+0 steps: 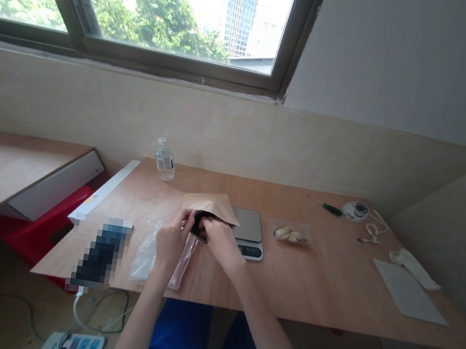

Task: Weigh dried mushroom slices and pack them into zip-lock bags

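Note:
My left hand [173, 234] grips the near edge of a brown kraft paper bag [212, 202], thumb and fingers pinched at its left side. The bag's dark mouth faces me. Into that mouth reach the fingers of my right hand [219, 236]; their tips are hidden, so I cannot see what they touch. Partly behind the bag is a kitchen scale [250, 225] with a metal plate and a small display. Clear plastic zip bags [145, 255] lie under and beside my left forearm. To the scale's right rests a clear bag of pale pieces [291, 234].
A water bottle [165, 161] stands at the back left. A blurred-out dark object [100, 251] with a cable lies front left. On the right are a screwdriver [330, 208], a white dome camera [355, 211], a white sheet [408, 294] and a white cloth [415, 267].

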{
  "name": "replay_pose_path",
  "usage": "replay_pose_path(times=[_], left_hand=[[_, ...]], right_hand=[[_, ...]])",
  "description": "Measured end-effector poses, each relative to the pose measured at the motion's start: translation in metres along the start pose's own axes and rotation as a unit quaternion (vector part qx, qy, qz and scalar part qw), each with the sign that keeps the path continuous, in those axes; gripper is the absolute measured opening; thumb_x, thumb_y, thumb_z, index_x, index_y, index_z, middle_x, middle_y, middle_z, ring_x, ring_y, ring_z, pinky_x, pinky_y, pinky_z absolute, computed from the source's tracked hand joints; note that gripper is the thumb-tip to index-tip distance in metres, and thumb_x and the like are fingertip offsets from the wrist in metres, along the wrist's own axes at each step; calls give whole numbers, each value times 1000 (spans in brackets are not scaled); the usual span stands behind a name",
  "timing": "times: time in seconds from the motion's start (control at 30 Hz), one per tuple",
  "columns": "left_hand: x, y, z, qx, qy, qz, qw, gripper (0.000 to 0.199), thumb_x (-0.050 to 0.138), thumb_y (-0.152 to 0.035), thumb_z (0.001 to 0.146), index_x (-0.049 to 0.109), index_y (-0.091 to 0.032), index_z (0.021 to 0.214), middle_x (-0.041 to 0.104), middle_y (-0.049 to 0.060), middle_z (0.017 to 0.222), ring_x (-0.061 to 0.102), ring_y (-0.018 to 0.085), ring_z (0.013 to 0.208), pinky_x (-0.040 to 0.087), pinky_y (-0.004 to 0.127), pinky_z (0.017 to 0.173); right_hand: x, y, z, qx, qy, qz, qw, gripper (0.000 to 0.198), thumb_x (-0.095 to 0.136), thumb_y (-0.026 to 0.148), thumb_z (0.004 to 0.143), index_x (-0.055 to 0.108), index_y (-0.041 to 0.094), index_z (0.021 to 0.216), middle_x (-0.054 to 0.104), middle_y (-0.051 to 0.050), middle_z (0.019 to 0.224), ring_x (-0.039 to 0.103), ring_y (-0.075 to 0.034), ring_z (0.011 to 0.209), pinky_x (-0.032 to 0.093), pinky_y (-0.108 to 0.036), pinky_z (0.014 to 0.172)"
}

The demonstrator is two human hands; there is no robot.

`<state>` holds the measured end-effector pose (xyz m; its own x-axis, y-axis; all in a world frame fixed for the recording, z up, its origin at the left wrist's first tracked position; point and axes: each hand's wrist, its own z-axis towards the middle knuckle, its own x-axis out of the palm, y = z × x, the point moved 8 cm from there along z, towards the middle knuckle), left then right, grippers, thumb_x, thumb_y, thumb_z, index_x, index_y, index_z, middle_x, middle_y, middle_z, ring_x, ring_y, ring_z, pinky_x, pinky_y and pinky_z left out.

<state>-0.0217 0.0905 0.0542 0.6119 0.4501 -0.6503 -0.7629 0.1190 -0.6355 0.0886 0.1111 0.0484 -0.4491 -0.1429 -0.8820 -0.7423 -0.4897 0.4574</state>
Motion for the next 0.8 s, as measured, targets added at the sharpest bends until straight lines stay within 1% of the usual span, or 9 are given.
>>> replay_pose_path(times=[0.13,0.2,0.27,0.4,0.47,0.63,0.67,0.73,0.8], left_hand=[[-3,1,2,3,-5,-24,1000,27,41,-39,91,61,-21,92,70,4,84,66,18,74,44,25,63],[-5,1,4,0,-9,-36,999,26,42,-39,91,61,-22,91,70,4,84,66,18,74,45,25,64],[-6,2,5,-7,-10,-46,999,26,42,-40,91,61,-22,90,70,3,82,66,18,74,46,25,65],[-8,5,11,-25,-24,-54,998,27,43,-41,90,62,-22,89,70,3,81,66,18,72,46,25,64],[-10,5,15,-31,-35,-51,998,27,44,-41,89,63,-22,88,70,3,80,66,18,72,46,25,64],[-15,8,22,-45,-55,-48,996,26,47,-41,88,64,-21,86,71,3,77,66,17,70,46,25,62],[-16,9,23,-47,-58,-49,996,26,47,-42,88,64,-21,86,71,3,77,66,17,69,46,25,62],[-18,11,23,-49,-66,-52,995,26,48,-42,87,64,-21,86,71,2,77,66,17,69,47,24,63],[-18,13,22,-49,-71,-52,995,26,48,-42,87,65,-21,86,71,2,77,66,17,70,47,24,63]], right_hand=[[-19,0,-17,-23,-61,92,994,20,49,5,85,62,18,93,68,-6,96,63,-20,94,45,-28,83],[-29,-3,-27,-21,-89,178,980,17,50,9,85,62,19,91,68,-4,95,63,-18,94,45,-29,84],[-39,-11,-36,-3,-113,272,956,14,52,14,85,62,21,92,69,-2,96,63,-17,94,46,-28,85],[-50,-37,-54,36,-137,436,889,10,60,25,81,62,20,89,68,-3,98,63,-18,95,48,-30,85],[-54,-56,-63,52,-156,500,850,15,66,30,77,61,20,87,68,-3,94,64,-18,91,49,-30,82],[-64,-123,-95,94,-307,597,735,34,77,38,66,61,23,91,68,0,87,63,-14,83,49,-26,81],[-63,-135,-99,101,-329,602,720,35,78,39,65,61,23,92,67,1,88,63,-14,84,48,-27,83],[-53,-157,-102,122,-343,595,716,36,78,39,64,62,22,92,67,0,89,63,-15,87,47,-29,87],[-36,-172,-95,144,-332,572,736,36,77,39,65,61,20,91,68,-2,90,63,-17,89,46,-33,89]])
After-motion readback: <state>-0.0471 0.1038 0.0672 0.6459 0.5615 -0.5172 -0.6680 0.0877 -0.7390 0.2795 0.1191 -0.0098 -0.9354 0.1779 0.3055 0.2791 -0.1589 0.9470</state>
